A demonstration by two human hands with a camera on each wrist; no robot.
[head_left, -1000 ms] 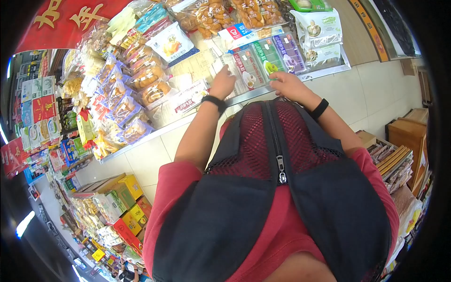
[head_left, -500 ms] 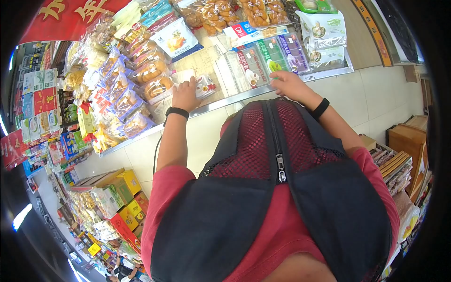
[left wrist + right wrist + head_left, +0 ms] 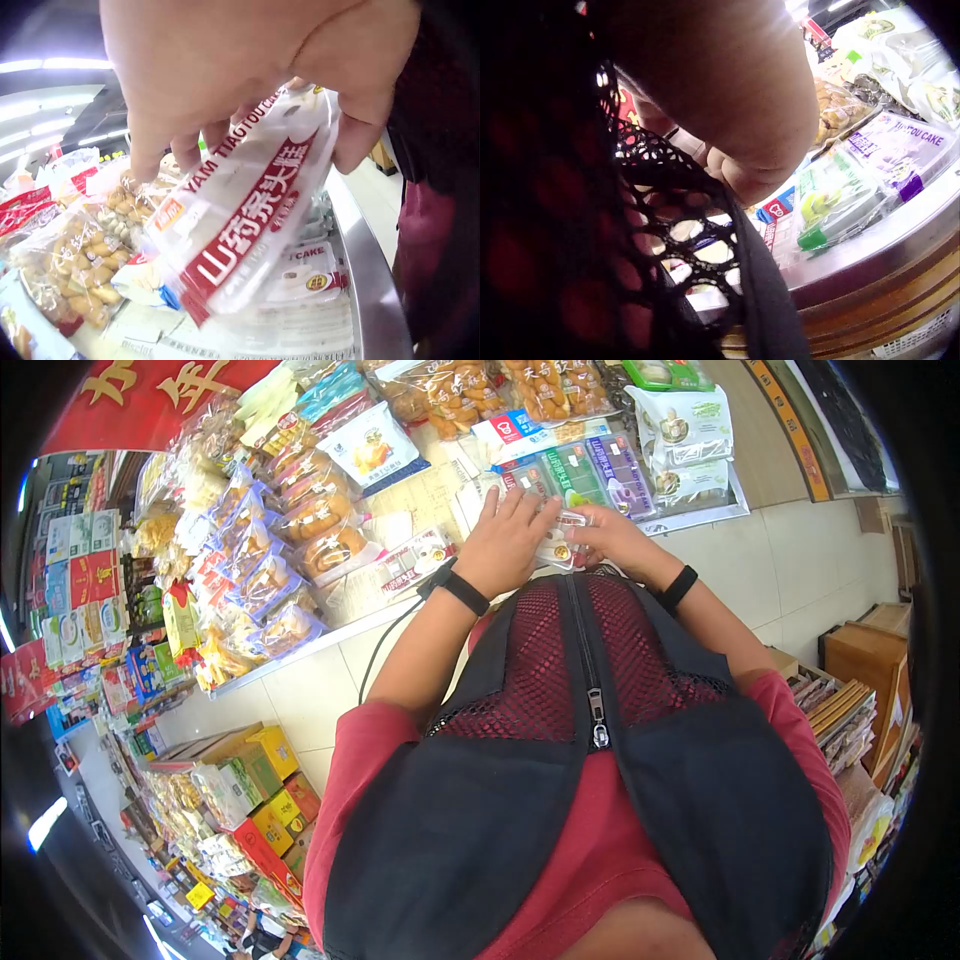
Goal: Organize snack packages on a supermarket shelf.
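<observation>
My left hand (image 3: 512, 530) holds a clear packet of yam cake (image 3: 558, 543) with a red and white label, just above the shelf's front edge. In the left wrist view, fingers and thumb of the left hand (image 3: 247, 142) curl round the packet (image 3: 247, 232), which is lifted off the shelf. My right hand (image 3: 597, 528) meets the packet's right end, fingers bent onto it. The right wrist view shows only the back of the right hand (image 3: 735, 112) behind my black mesh vest (image 3: 682, 225); its fingertips are hidden.
The metal-edged shelf (image 3: 350, 622) carries flat cake packets, one green (image 3: 575, 470) and one purple (image 3: 620, 465), bags of fried twists (image 3: 450, 390) and white pouches (image 3: 685, 425). Cartons (image 3: 250, 780) stand on the floor at lower left, wooden crates (image 3: 860, 650) at right.
My left hand went left along the shelf, took up a packet there, and has swung back right with it to meet the right hand, which lifted slightly off the green packet.
</observation>
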